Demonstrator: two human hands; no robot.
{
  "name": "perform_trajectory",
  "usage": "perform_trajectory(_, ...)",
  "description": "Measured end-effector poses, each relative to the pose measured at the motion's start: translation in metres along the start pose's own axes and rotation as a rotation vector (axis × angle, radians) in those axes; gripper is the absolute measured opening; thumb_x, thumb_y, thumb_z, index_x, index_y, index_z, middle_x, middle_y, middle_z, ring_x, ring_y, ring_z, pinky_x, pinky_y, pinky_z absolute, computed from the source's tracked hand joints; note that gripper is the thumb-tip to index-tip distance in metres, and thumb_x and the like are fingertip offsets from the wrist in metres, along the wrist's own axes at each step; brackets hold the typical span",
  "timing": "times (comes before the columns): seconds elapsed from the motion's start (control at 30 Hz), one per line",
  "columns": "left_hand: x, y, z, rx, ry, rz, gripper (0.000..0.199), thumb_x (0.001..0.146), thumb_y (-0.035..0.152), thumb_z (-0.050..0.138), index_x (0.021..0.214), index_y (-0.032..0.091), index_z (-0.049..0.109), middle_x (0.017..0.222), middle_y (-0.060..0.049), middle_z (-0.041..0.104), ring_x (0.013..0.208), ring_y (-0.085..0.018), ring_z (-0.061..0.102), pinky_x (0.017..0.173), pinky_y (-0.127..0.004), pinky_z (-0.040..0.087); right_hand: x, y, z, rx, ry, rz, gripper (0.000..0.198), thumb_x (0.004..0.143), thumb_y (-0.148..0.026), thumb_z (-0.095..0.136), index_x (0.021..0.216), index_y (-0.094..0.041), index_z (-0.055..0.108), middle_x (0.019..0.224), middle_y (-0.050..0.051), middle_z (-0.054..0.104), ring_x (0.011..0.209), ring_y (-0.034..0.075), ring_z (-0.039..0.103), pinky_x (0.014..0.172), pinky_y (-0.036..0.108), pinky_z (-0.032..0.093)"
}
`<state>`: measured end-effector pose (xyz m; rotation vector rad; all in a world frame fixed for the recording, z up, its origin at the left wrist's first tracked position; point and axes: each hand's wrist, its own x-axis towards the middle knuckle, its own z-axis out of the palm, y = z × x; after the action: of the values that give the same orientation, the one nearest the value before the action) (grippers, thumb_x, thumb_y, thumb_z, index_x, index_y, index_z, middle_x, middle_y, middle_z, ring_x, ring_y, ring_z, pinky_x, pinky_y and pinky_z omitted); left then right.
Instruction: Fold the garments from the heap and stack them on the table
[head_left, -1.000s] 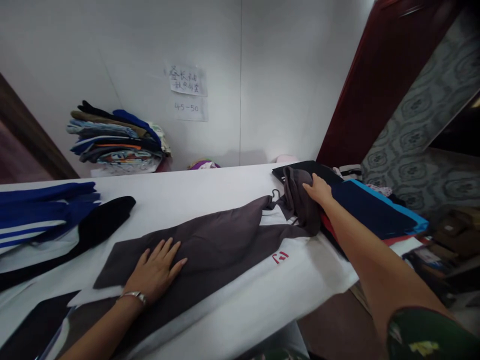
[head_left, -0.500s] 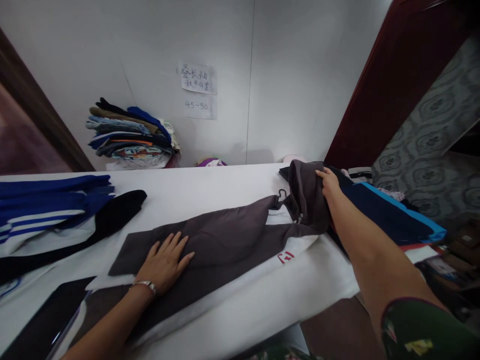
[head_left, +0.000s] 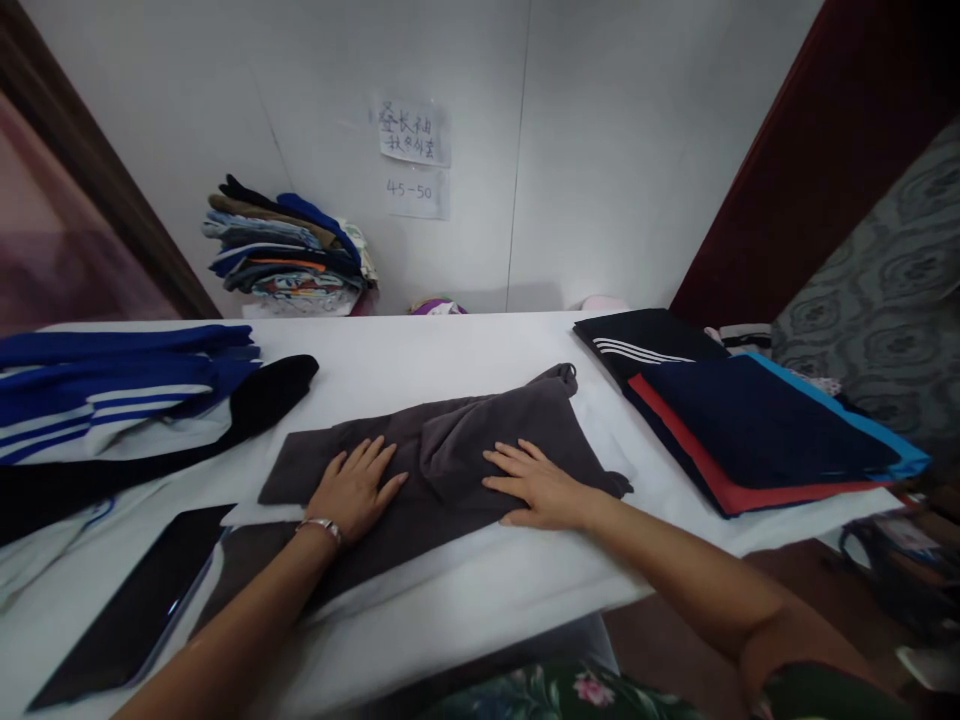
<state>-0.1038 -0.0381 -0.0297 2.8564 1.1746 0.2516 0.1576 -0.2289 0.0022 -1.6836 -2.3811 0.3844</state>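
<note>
Garment (head_left: 448,440) | matte oblong (creased) | left hand (head_left: 354,491), right hand (head_left: 546,492) flat atop

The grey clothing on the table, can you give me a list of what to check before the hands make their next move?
1. Left hand flat on the grey clothing: ok.
2. Right hand resting on it, fingers spread: ok.
3. Cloth smooth between the hands: not ok, creases show.
4. Clear of the folded pile on the right: ok, a gap shows.
5. Nothing tucked inside: cannot tell, hidden.
</note>
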Motion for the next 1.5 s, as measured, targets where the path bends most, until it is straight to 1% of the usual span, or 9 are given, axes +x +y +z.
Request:
perform_trajectory(0.23,0.001,0.033,-0.024,-0.596,0.061,-0.141,0.06,0.085,0.059,0.039,0.127,0.019,0.058,0.13,-0.01,0.062,0.119,-0.025,0.057,0.104,-0.04,0.042,-0.024,-0.013,0.016,-0.095,0.109,0.114,0.051,0.091,-0.039,0.053,0.139,-0.022,0.048,0.156,0.01,0.027,0.145,0.027,0.017,0.116,0.054,0.014)
perform_trajectory(0.43,0.024,0.073,-0.02,-0.848,0.034,-0.259,0.078,0.069,0.055,0.069,0.136,0.02,0.048,0.132,-0.014,0.058,0.122,-0.03,0.055,0.104,-0.044,0.041,-0.049,-0.009,0.018,-0.195,0.29,0.23,0.045,0.092,-0.034,0.05,0.136,-0.024,0.05,0.15,0.011,0.039,0.143,0.029,0.024,0.115,0.059,0.016)
perform_trajectory(0.63,0.053,0.085,-0.039,-1.315,0.144,-0.267,0.055,0.063,0.046,0.072,0.109,0.017,0.062,0.112,-0.012,0.069,0.103,-0.026,0.064,0.088,-0.039,0.051,-0.061,0.008,0.013,-0.276,0.417,0.342,0.044,0.093,-0.036,0.047,0.134,-0.022,0.053,0.147,0.013,0.043,0.14,0.032,0.031,0.112,0.061,0.021)
perform_trajectory(0.77,0.055,0.065,-0.05,-1.185,0.3,-0.362,0.048,0.063,0.049,0.069,0.099,0.017,0.065,0.096,-0.007,0.071,0.091,-0.023,0.065,0.081,-0.034,0.051,-0.061,0.024,0.016,-0.273,0.428,0.404,0.045,0.093,-0.037,0.047,0.136,-0.023,0.051,0.148,0.012,0.042,0.138,0.032,0.034,0.111,0.06,0.023)
perform_trajectory(0.9,0.045,0.042,-0.032,-0.904,0.057,-0.456,0.034,0.063,0.051,0.063,0.07,0.018,0.067,0.072,-0.004,0.07,0.077,-0.023,0.065,0.071,-0.032,0.049,-0.062,0.034,0.022,-0.215,0.341,0.406,0.047,0.092,-0.037,0.048,0.137,-0.023,0.05,0.149,0.011,0.04,0.138,0.03,0.035,0.112,0.057,0.024)
perform_trajectory(1.03,0.035,0.036,-0.015,-0.864,0.047,-0.379,0.04,0.067,0.058,0.056,0.076,0.02,0.068,0.069,-0.001,0.07,0.073,-0.022,0.064,0.063,-0.029,0.047,-0.062,0.041,0.014,-0.064,0.382,0.379,0.04,0.091,-0.039,0.05,0.127,-0.024,0.06,0.143,0.01,0.049,0.134,0.028,0.042,0.112,0.056,0.026)
perform_trajectory(1.27,0.012,0.051,-0.007,-0.779,0.282,-0.226,0.041,0.076,0.053,0.056,0.101,0.021,0.065,0.094,-0.004,0.071,0.09,-0.023,0.065,0.08,-0.034,0.05,-0.025,0.114,-0.036,0.227,0.798,0.573,0.041,0.087,-0.03,0.047,0.123,-0.02,0.063,0.125,0.009,0.064,0.117,0.023,0.058,0.102,0.042,0.045)
perform_trajectory(1.4,-0.011,0.082,-0.023,-0.601,0.485,0.161,0.03,0.082,0.037,0.059,0.108,0.023,0.062,0.104,-0.007,0.068,0.101,-0.023,0.061,0.094,-0.039,0.046,0.007,0.161,-0.054,0.22,0.734,0.796,0.055,0.078,-0.018,0.05,0.133,-0.015,0.054,0.128,0.012,0.062,0.105,0.02,0.063,0.096,0.037,0.047)
perform_trajectory(1.5,-0.03,0.115,-0.041,-0.51,0.534,0.521,0.029,0.081,0.024,0.06,0.111,0.022,0.06,0.092,-0.007,0.067,0.095,-0.022,0.06,0.101,-0.045,0.04,0.021,0.177,-0.056,0.219,0.677,0.821,0.042,0.072,-0.015,0.053,0.111,-0.015,0.068,0.108,0.009,0.071,0.098,0.02,0.065,0.092,0.033,0.047)
